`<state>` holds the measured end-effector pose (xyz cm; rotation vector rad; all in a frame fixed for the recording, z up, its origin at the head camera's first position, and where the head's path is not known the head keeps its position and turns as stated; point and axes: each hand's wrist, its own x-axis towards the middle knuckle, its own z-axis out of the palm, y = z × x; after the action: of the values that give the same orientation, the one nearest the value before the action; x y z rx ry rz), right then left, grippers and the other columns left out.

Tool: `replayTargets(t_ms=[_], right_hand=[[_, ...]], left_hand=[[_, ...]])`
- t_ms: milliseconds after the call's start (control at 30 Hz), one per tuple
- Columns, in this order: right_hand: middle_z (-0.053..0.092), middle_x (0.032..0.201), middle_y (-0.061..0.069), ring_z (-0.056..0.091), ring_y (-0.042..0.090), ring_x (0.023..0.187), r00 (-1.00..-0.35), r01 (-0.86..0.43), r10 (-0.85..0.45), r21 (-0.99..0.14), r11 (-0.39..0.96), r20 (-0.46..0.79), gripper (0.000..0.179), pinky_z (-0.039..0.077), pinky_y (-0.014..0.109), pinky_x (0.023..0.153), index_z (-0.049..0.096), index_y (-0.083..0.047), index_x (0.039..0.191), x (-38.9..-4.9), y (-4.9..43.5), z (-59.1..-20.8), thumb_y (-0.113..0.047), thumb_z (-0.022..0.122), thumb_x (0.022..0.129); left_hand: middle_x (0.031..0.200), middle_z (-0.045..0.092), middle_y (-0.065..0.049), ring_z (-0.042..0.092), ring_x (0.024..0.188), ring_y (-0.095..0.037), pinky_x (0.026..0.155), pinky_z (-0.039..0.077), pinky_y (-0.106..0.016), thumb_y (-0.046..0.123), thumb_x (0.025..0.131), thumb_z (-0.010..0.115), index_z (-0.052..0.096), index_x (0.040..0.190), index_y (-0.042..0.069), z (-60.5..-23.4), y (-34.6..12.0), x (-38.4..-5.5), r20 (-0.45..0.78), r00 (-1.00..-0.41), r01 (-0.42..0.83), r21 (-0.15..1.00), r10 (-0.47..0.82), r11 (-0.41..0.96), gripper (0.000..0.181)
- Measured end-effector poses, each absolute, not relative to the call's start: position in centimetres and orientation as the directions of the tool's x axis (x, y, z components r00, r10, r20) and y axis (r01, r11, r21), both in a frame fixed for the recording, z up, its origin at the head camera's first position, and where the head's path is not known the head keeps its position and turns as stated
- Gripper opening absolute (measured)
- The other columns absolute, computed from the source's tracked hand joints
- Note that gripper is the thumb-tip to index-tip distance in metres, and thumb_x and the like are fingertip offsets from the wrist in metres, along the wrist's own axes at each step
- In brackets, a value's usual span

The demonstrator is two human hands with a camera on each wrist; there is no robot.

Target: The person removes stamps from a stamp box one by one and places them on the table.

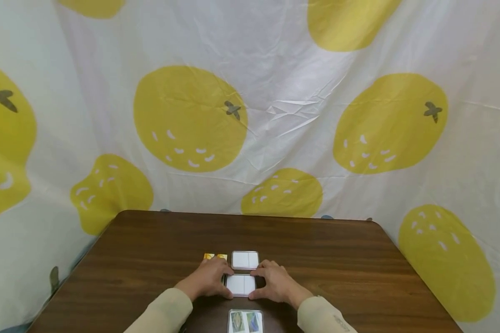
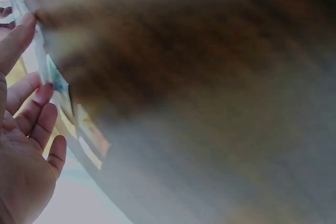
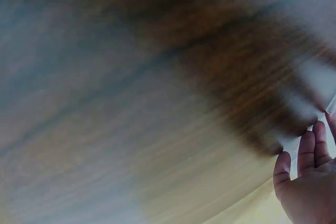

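A flat clear case with a white two-panel inside (image 1: pixel 240 285) lies between my two hands over the table. My left hand (image 1: pixel 211 277) grips its left end, thumb at the near corner and fingers at the far one. On the opposite end, my right hand (image 1: pixel 277 282) holds it the same way. In the left wrist view the left hand (image 2: pixel 26 145) has the clear edge (image 2: pixel 38 45) between thumb and fingertips. The right hand (image 3: pixel 310 177) shows only partly at its view's edge, fingers slightly bent.
Just beyond is a similar clear case (image 1: pixel 245 260) with white panels. Nearer me lies another case (image 1: pixel 246 321) holding two green-blue picture pieces. Small orange-yellow picture pieces (image 1: pixel 209 256) sit beyond my left hand on the brown wooden table (image 1: pixel 337 259). A lemon-print cloth (image 1: pixel 275 138) hangs behind.
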<state>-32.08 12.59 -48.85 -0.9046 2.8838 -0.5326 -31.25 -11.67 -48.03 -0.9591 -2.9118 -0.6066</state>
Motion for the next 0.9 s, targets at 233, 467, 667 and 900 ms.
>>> replayTargets(t_ms=[233,467,667,900], right_hand=[[0.057,0.122,0.005,0.05,0.03,0.118,-0.824,-0.541,-0.566,-0.337,0.771,0.028,0.064,0.037,0.058,0.099,0.069,-0.016,0.125,-31.9,12.6,-48.7,-0.054,0.08,0.075],[0.056,0.125,0.006,0.049,0.031,0.12,-0.828,-0.53,-0.56,-0.333,0.78,0.007,0.066,0.036,0.057,0.101,0.068,-0.016,0.127,-32.0,12.6,-48.7,-0.055,0.079,0.076],[0.056,0.124,0.007,0.049,0.031,0.12,-0.822,-0.545,-0.569,-0.321,0.775,0.022,0.067,0.038,0.056,0.099,0.067,-0.015,0.129,-31.9,12.5,-48.8,-0.056,0.077,0.077],[0.055,0.126,0.007,0.048,0.031,0.121,-0.82,-0.55,-0.571,-0.314,0.774,0.027,0.067,0.038,0.056,0.098,0.065,-0.012,0.13,-31.7,12.6,-49.1,-0.055,0.076,0.08]], left_hand=[[0.094,0.064,0.004,0.053,0.093,-0.019,0.084,0.039,-0.042,0.041,0.062,0.091,0.078,0.1,0.014,-47.6,-10.9,-31.4,0.11,-0.82,0.57,0.238,0.561,0.787,0.048],[0.086,0.063,0.004,0.054,0.087,-0.019,0.082,0.04,-0.04,0.042,0.058,0.093,0.078,0.092,0.015,-46.6,-9.8,-31.3,0.055,-0.859,0.511,0.151,0.509,0.846,0.046],[0.087,0.065,0.002,0.054,0.087,-0.019,0.083,0.04,-0.04,0.039,0.058,0.094,0.077,0.095,0.012,-46.4,-9.6,-31.0,0.033,-0.882,0.469,0.154,0.47,0.87,0.049],[0.09,0.058,0.002,0.052,0.088,-0.019,0.077,0.04,-0.039,0.043,0.066,0.088,0.076,0.099,0.012,-47.2,-10.0,-30.8,0.036,-0.85,0.525,0.124,0.525,0.842,0.047]])
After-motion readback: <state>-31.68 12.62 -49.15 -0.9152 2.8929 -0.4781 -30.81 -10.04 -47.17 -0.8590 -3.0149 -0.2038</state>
